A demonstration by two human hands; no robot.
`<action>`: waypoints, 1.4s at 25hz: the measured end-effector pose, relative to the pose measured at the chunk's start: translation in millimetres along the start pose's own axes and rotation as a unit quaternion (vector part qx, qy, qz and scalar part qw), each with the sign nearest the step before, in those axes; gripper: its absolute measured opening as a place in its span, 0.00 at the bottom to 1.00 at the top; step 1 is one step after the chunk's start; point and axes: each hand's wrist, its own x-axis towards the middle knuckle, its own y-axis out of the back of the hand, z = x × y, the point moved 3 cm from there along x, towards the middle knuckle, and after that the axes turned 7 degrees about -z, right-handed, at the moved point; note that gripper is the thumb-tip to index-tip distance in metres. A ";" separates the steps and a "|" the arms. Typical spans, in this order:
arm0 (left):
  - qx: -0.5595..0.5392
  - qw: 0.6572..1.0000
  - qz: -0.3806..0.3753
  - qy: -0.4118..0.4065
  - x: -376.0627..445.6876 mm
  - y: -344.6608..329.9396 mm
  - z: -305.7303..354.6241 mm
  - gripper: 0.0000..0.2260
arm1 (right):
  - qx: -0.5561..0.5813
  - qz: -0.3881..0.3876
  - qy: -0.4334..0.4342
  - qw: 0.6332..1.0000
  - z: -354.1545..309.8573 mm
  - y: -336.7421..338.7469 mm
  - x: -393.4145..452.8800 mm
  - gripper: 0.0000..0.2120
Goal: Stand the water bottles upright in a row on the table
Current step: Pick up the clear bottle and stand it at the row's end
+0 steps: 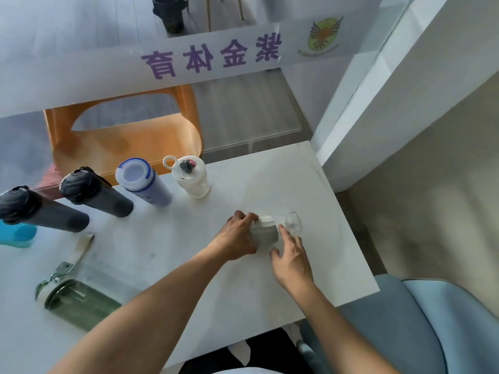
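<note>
A clear bottle with a white lid (pixel 272 226) lies on its side on the white table (pixel 270 179). My left hand (pixel 237 238) grips its lid end. My right hand (pixel 293 259) touches its body with the fingers spread. Along the table's far edge, upright in a row, stand two black bottles (pixel 35 209) (pixel 94 193), a blue-capped bottle (pixel 143 182) and a clear white-lidded bottle (pixel 193 175). A green glass bottle (pixel 78 300) with a strap lies on its side at the near left. A turquoise bottle (pixel 16 234) shows at the left edge.
Behind the table stands an orange plastic stool (pixel 127 136), seen through a glass partition with purple lettering. A white wall (pixel 405 90) rises at the right. A grey-blue chair (pixel 421 327) sits at the table's near right corner.
</note>
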 end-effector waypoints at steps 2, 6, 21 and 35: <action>-0.068 0.997 0.042 0.014 -11.2 -4.1 4.2 0.27 | 0.047 -0.018 0.006 0.999 -1.4 3.7 4.2 0.28; -0.126 0.990 0.053 0.027 -14.4 -8.4 8.9 0.28 | 0.095 -0.013 0.017 0.995 -11.8 7.1 13.9 0.26; -0.508 0.848 0.086 0.121 -9.5 17.7 21.4 0.16 | 0.264 0.011 0.088 0.960 -34.9 48.7 46.0 0.18; -0.568 0.794 0.181 0.119 30.6 96.0 8.9 0.17 | 0.251 -0.016 0.084 0.964 -120.4 53.5 150.8 0.14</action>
